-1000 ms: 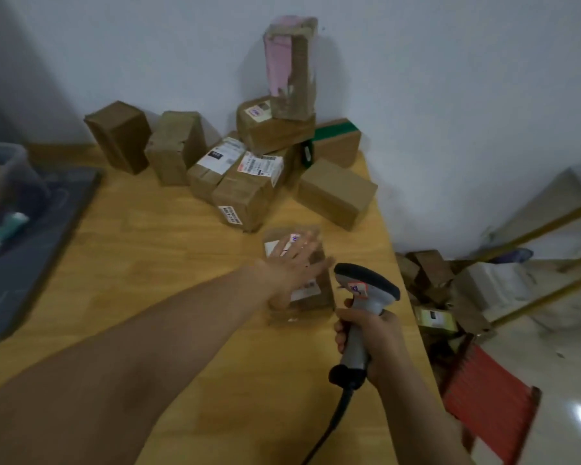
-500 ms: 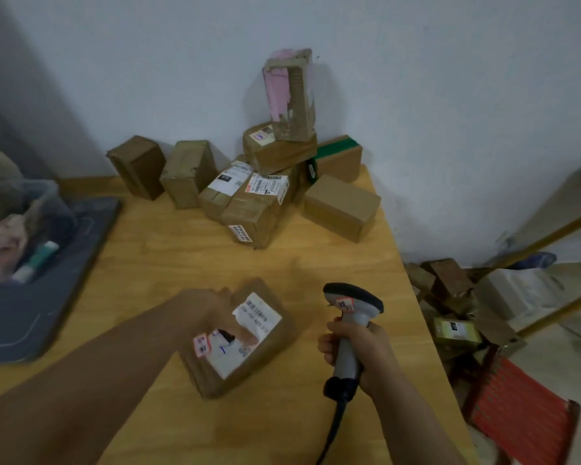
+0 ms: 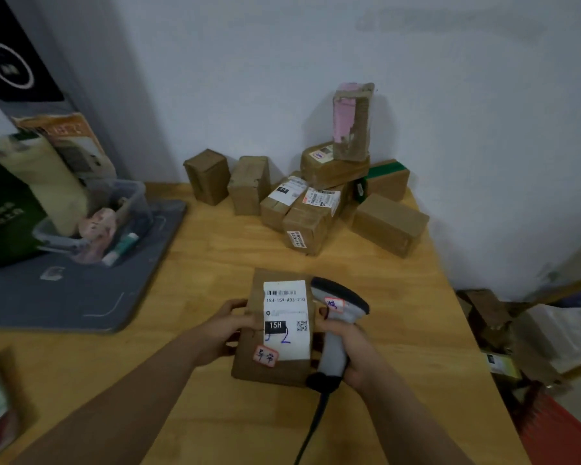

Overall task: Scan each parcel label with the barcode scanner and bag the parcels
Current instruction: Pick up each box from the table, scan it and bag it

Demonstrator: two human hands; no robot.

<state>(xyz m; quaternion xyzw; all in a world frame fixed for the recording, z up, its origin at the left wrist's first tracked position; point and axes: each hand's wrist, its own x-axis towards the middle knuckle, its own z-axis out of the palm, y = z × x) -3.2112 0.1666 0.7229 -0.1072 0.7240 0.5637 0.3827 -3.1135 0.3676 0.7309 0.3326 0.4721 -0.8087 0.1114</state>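
**Bringing parcel and scanner together**

A second ago the left hand [image 3: 225, 327] lay flat-fingered on a parcel [image 3: 269, 374] farther back on the table [image 3: 215, 263]. Half a second ago it was dragging it nearer, askew. Now the parcel sits right in front of the person, squared up, with its label [image 3: 285, 310] facing up. The left fingers curl round its left edge. Whether it rests on the table or is lifted slightly I cannot tell.

The right hand [image 3: 349, 350] is wrapped tight round the handle of the scanner [image 3: 339, 307], which has moved in to just beside the parcel's right edge. Its head points forward, not at the label.

So this parcel looks ready but probably unscanned. The next move is likely to aim the head at the barcode [image 3: 281, 292]. The pile [image 3: 316, 213] at the back is yet to be done.
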